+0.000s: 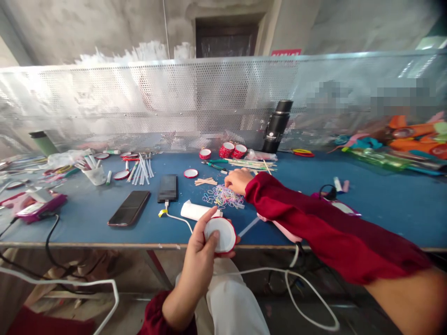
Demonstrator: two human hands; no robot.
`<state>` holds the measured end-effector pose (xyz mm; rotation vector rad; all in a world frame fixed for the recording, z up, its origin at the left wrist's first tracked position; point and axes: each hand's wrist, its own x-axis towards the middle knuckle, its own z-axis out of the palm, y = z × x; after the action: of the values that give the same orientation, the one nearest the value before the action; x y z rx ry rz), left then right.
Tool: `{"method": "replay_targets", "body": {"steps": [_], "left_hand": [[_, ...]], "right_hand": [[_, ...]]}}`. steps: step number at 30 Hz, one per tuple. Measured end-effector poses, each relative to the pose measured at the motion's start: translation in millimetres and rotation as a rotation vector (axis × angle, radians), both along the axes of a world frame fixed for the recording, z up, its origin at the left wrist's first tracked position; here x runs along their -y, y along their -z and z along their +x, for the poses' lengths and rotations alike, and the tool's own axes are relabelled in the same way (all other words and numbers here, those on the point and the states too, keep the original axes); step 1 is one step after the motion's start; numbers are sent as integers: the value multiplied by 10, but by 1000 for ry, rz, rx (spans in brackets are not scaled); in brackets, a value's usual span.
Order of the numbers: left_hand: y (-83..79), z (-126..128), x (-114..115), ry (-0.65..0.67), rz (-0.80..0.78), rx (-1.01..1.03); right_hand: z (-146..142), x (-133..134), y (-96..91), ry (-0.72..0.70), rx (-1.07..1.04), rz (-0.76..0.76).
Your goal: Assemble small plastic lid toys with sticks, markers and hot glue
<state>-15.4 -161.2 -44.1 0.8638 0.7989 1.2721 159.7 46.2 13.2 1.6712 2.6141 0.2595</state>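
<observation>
My left hand (199,251) is closed around a small red paper cup (220,235) with a white bottom, held just in front of the blue table's (384,204) near edge. My right hand (238,180), in a dark red sleeve, reaches over the table with fingers curled down at a heap of coloured rubber bands (225,197). What its fingertips pinch is hidden. A white roll (195,211) lies beside the cup, and wooden sticks (205,181) lie left of the right hand.
Two phones (129,208) (167,187) lie left of centre. White straws (141,170), red cups (231,150), a black flask (276,126), scissors (303,152) and a perforated metal screen (174,102) stand further back. White cables (300,288) hang below the edge.
</observation>
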Motion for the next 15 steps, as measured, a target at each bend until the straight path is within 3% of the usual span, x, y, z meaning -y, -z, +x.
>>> {"method": "replay_targets", "body": {"steps": [5,10,15], "left_hand": [[-11,-21,-32,-42,4,14],[-66,14,-134,-43,27,-3],[-238,153,-338,-74,76,-38]], "right_hand": [[68,-59,-35,-13,-118,55],[213,-39,-64,31,-548,-82],[251,221,-41,109,-933,-197]]}}
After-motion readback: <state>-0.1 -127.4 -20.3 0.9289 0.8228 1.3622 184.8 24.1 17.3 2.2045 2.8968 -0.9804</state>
